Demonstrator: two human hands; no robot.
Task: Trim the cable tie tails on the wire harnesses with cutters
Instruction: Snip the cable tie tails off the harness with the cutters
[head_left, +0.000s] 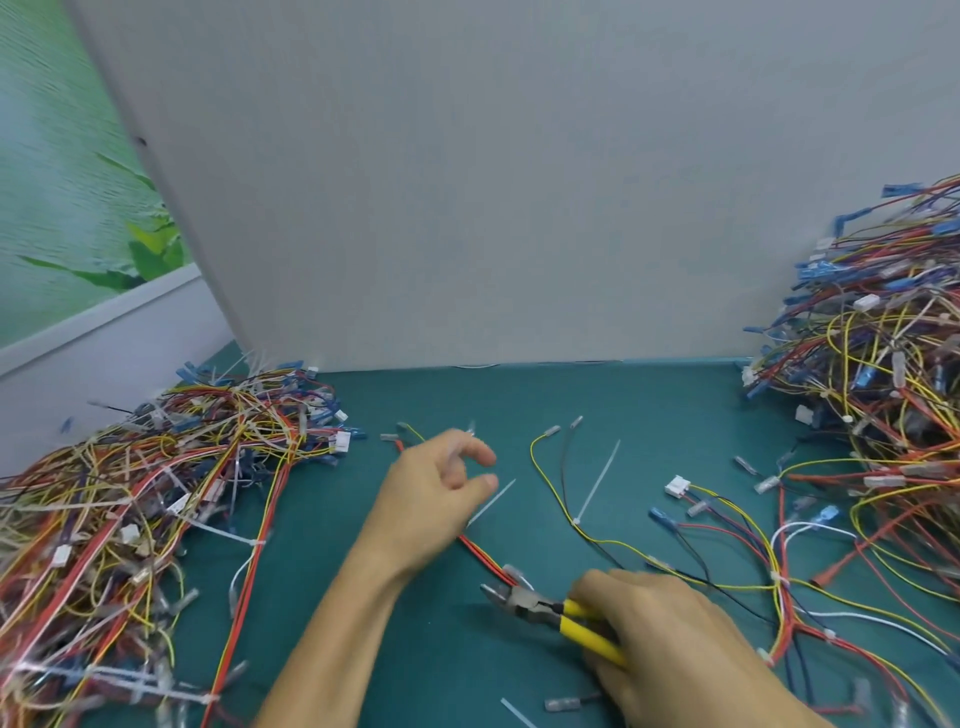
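Observation:
My right hand (670, 644) grips the yellow-handled cutters (550, 613) low on the green mat, jaws pointing left and slightly apart. My left hand (431, 499) hovers over a red and yellow harness (483, 553) with its fingers loosely curled and holds nothing that I can see. A white cable tie tail (491, 503) sticks out from that harness just right of my left thumb. A second harness with yellow and black wires (597, 540) lies to the right, and its long tie tail (597, 486) points up and away.
A big heap of harnesses (130, 519) fills the left side, another heap (883, 389) the right. A grey board (467, 208) stands upright at the back of the green mat (363, 623). A cut tie piece (514, 714) and a loose terminal (566, 702) lie near the front edge.

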